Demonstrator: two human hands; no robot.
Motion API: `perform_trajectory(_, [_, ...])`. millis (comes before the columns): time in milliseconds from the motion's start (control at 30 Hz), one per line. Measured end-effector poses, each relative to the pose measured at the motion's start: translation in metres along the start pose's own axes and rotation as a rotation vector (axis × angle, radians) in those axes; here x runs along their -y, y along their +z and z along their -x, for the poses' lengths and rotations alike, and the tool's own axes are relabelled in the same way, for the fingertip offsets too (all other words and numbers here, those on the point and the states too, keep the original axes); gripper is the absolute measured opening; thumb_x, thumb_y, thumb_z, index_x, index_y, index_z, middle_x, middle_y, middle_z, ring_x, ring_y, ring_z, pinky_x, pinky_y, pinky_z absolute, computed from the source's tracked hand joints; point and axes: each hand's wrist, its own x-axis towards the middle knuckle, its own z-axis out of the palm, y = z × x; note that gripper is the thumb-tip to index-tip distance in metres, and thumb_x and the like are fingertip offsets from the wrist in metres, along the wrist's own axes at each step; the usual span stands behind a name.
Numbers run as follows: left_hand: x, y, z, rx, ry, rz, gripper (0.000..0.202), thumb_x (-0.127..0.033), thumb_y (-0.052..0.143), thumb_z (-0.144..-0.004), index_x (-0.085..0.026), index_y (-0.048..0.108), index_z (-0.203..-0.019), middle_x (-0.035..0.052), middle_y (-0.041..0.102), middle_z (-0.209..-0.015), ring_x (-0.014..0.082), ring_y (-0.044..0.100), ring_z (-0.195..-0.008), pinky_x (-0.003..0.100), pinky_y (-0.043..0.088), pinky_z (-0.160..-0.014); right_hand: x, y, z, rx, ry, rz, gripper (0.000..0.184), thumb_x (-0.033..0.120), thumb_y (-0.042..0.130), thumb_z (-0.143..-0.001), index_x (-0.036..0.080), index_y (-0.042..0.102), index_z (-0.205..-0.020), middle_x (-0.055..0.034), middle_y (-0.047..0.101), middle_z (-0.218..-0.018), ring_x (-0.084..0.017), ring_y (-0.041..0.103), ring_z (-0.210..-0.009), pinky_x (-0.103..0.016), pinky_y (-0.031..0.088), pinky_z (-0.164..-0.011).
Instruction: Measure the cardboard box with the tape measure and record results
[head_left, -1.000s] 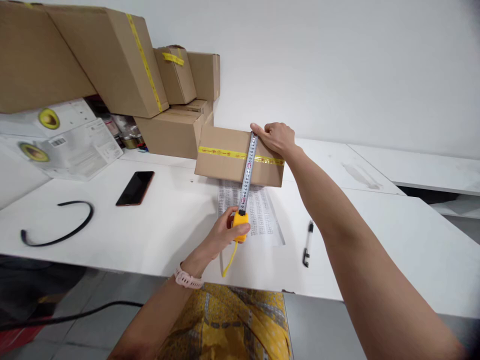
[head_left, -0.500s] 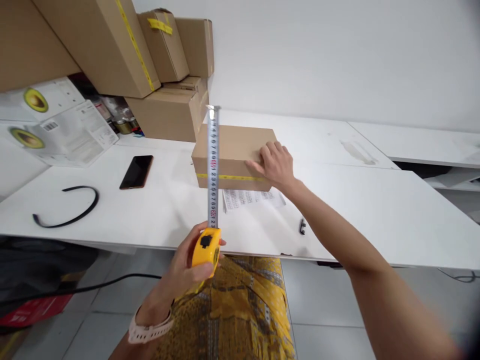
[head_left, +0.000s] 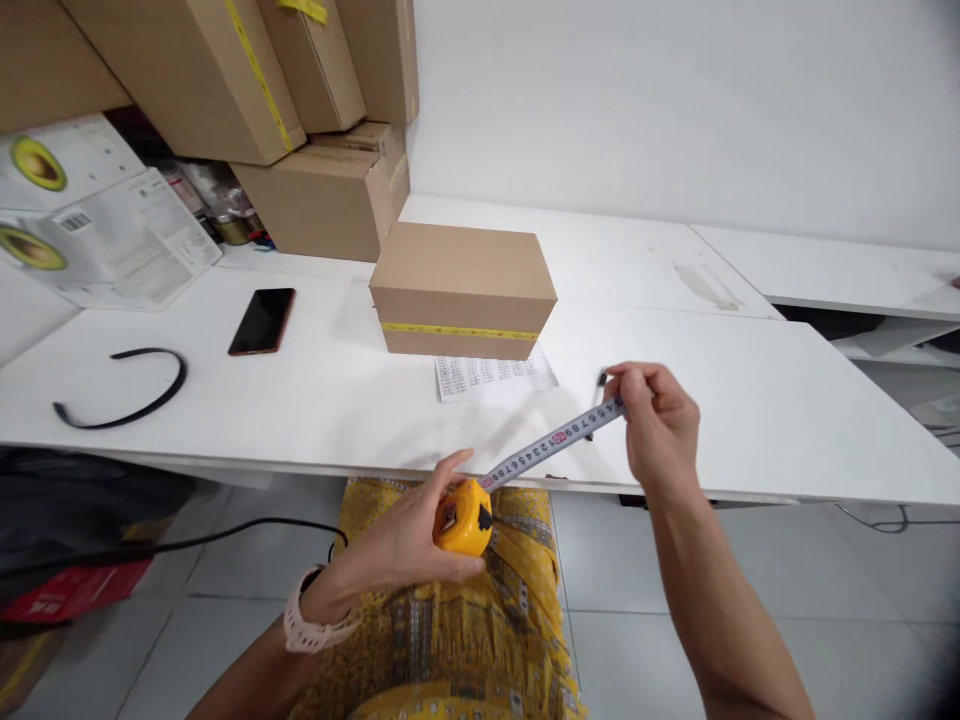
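Note:
My left hand [head_left: 420, 520] grips the yellow case of a tape measure [head_left: 466, 518] above my lap, just in front of the desk edge. From the case the silver blade [head_left: 540, 450] slants up to the right. My right hand [head_left: 660, 425] pinches its far end between thumb and fingers, hiding the tip. Beyond both hands a closed cardboard box [head_left: 465, 265] with a yellow tape strip round its side stands on the desk. A printed sheet [head_left: 495, 378] lies partly under the box. Behind the blade is a small black pen-like item [head_left: 602, 380], partly covered.
On the white desk [head_left: 330, 400] lie a phone [head_left: 262, 320] and a curved black strip [head_left: 180, 375]. Cardboard boxes [head_left: 315, 205] are stacked at the back left, beside a white avocado-print carton [head_left: 112, 230]. A wall [head_left: 675, 110] runs behind the desk.
My right hand has left the box and now holds the blade's end, lower and to the right. The tape measure has swung from pointing forward to pointing right. My left hand shifted slightly right.

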Motion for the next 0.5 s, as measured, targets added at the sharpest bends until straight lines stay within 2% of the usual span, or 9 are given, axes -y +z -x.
perform_trajectory(67, [-0.003, 0.0, -0.006, -0.09, 0.03, -0.026, 0.108, -0.028, 0.081, -0.07, -0.033, 0.016, -0.157, 0.0107, 0.055, -0.137, 0.0263, 0.061, -0.115, 0.043, 0.047, -0.101, -0.009, 0.011, 0.027, -0.002, -0.038, 0.043, 0.022, 0.042, 0.06, -0.097, 0.022, 0.07, -0.091, 0.0011, 0.06, -0.067, -0.013, 0.051, -0.062, -0.027, 0.041, -0.056])
perform_trajectory(133, [-0.01, -0.002, -0.011, -0.127, 0.081, -0.065, 0.106, -0.028, 0.081, -0.072, -0.033, 0.016, -0.156, 0.0099, 0.057, -0.134, 0.0268, 0.06, -0.118, 0.045, 0.045, -0.104, -0.015, 0.028, 0.051, 0.094, -0.103, 0.093, 0.02, 0.036, 0.056, -0.099, 0.023, 0.07, -0.093, 0.0008, 0.063, -0.07, -0.014, 0.055, -0.063, -0.028, 0.044, -0.057])
perform_trajectory(200, [-0.017, -0.007, -0.017, -0.138, 0.143, -0.125, 0.103, -0.028, 0.08, -0.073, -0.033, 0.018, -0.156, 0.0088, 0.058, -0.133, 0.0265, 0.06, -0.119, 0.044, 0.046, -0.104, -0.02, 0.045, 0.066, 0.241, -0.203, 0.145, 0.019, 0.031, 0.053, -0.1, 0.023, 0.07, -0.101, -0.0018, 0.07, -0.081, -0.016, 0.063, -0.072, -0.03, 0.05, -0.065])
perform_trajectory(267, [-0.021, -0.016, -0.021, -0.18, 0.176, -0.214, 0.1, -0.029, 0.079, -0.074, -0.032, 0.02, -0.155, 0.0086, 0.059, -0.133, 0.0265, 0.062, -0.117, 0.044, 0.047, -0.103, -0.025, 0.053, 0.07, 0.32, -0.307, 0.212, 0.021, 0.029, 0.053, -0.099, 0.023, 0.068, -0.113, -0.0065, 0.074, -0.099, -0.02, 0.067, -0.091, -0.037, 0.054, -0.08])
perform_trajectory(300, [-0.021, -0.023, -0.023, -0.214, 0.176, -0.268, 0.098, -0.03, 0.078, -0.074, -0.032, 0.022, -0.154, 0.0088, 0.06, -0.133, 0.0268, 0.062, -0.116, 0.044, 0.048, -0.102, -0.029, 0.054, 0.068, 0.307, -0.339, 0.249, 0.024, 0.029, 0.054, -0.099, 0.023, 0.067, -0.117, -0.0086, 0.074, -0.106, -0.023, 0.067, -0.1, -0.04, 0.054, -0.087])
perform_trajectory(367, [-0.019, -0.039, -0.026, -0.298, 0.142, -0.407, 0.093, -0.032, 0.077, -0.075, -0.029, 0.025, -0.153, 0.0096, 0.061, -0.132, 0.0284, 0.064, -0.114, 0.045, 0.049, -0.1, -0.039, 0.048, 0.061, 0.189, -0.323, 0.321, 0.025, 0.031, 0.055, -0.098, 0.022, 0.067, -0.118, -0.0109, 0.072, -0.113, -0.025, 0.065, -0.107, -0.044, 0.053, -0.092])
perform_trajectory(433, [-0.012, -0.058, -0.03, -0.385, 0.087, -0.583, 0.089, -0.032, 0.075, -0.076, -0.026, 0.029, -0.152, 0.0114, 0.062, -0.133, 0.0317, 0.064, -0.115, 0.048, 0.049, -0.1, -0.052, 0.036, 0.052, 0.038, -0.218, 0.383, 0.023, 0.033, 0.054, -0.098, 0.021, 0.069, -0.112, -0.011, 0.072, -0.107, -0.024, 0.065, -0.101, -0.042, 0.054, -0.086])
perform_trajectory(500, [-0.004, -0.08, -0.034, -0.46, 0.027, -0.758, 0.083, -0.032, 0.071, -0.078, -0.022, 0.033, -0.151, 0.0136, 0.062, -0.134, 0.035, 0.062, -0.118, 0.051, 0.048, -0.101, -0.064, 0.023, 0.044, -0.052, -0.104, 0.436, 0.025, 0.038, 0.053, -0.097, 0.02, 0.07, -0.105, -0.0101, 0.072, -0.099, -0.022, 0.065, -0.09, -0.037, 0.054, -0.075])
